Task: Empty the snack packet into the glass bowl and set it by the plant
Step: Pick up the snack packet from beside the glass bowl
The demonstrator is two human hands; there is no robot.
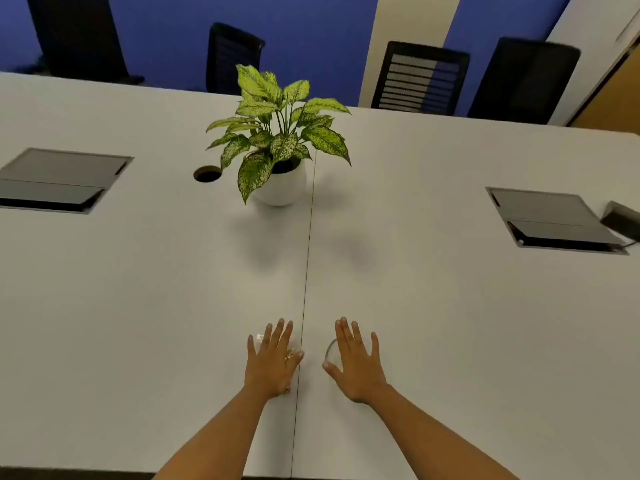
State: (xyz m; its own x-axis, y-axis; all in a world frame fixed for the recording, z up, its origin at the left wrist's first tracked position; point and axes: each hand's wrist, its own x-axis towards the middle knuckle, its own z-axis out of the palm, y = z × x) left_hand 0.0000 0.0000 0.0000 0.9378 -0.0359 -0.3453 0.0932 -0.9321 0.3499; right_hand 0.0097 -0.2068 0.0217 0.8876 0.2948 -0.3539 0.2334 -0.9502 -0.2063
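Observation:
Both of my hands lie flat, palms down and fingers spread, near the front of the pale grey table (pixel 138 306). My left hand (pixel 272 365) covers a small packet (pixel 259 337); only a whitish corner and a gold bit show. My right hand (pixel 356 365) covers a glass bowl (pixel 330 348), with just a thin arc of its rim showing left of the fingers. Neither hand grips anything. The plant (pixel 277 133), green speckled leaves in a round white pot (pixel 282 190), stands far ahead near the table's centre seam.
Two recessed grey cable boxes sit in the table, one at the left (pixel 59 180) and one at the right (pixel 550 220). A round cable hole (pixel 207 174) lies left of the pot. A dark device (pixel 621 220) sits at the right edge. Black chairs (pixel 419 77) line the far side.

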